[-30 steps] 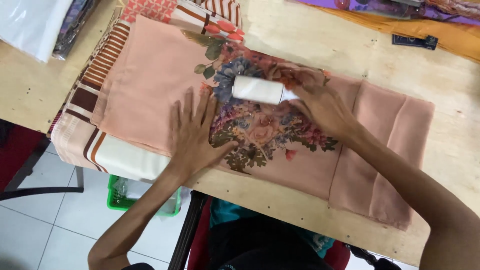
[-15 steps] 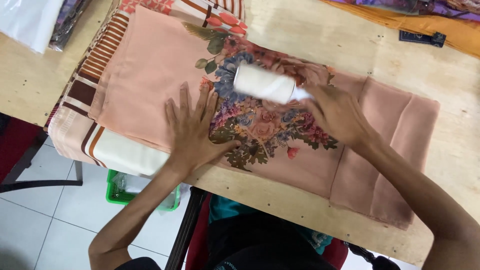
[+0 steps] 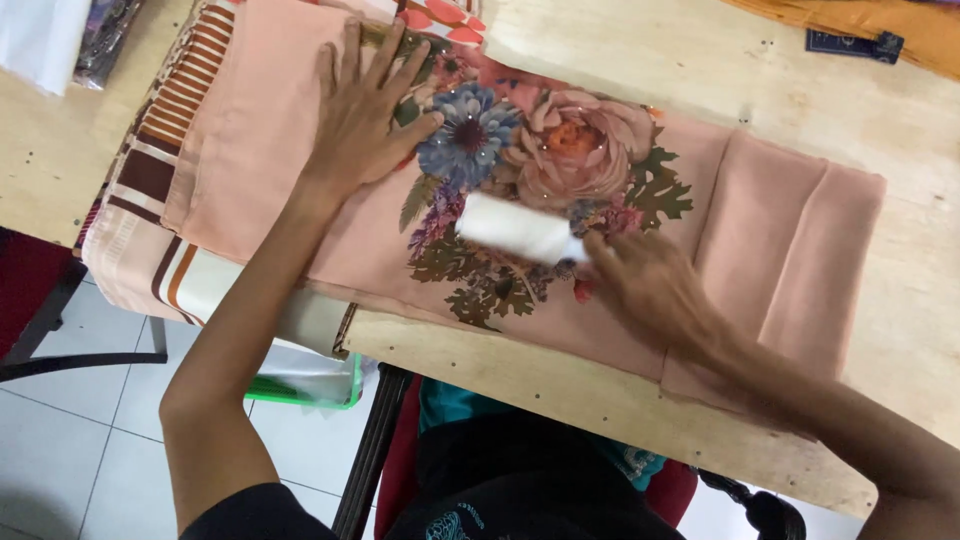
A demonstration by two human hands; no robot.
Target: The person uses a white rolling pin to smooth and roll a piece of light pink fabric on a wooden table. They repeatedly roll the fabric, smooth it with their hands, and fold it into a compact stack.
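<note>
1. At the far right edge of the plywood surface (image 3: 600, 400), well beyond the peach floral-print cloth (image 3: 780, 250), lies a small dark blue rectangular label (image 3: 853, 43).
2. On the cloth's plain left part, the left hand (image 3: 365, 110) presses flat, fingers spread open.
3. On the flower print's lower part, the right hand (image 3: 650, 290), blurred, grips a white lint roller (image 3: 515, 228) touching the cloth.

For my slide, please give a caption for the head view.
Left hand flat on peach floral cloth; right hand holds white roller on it.
</note>
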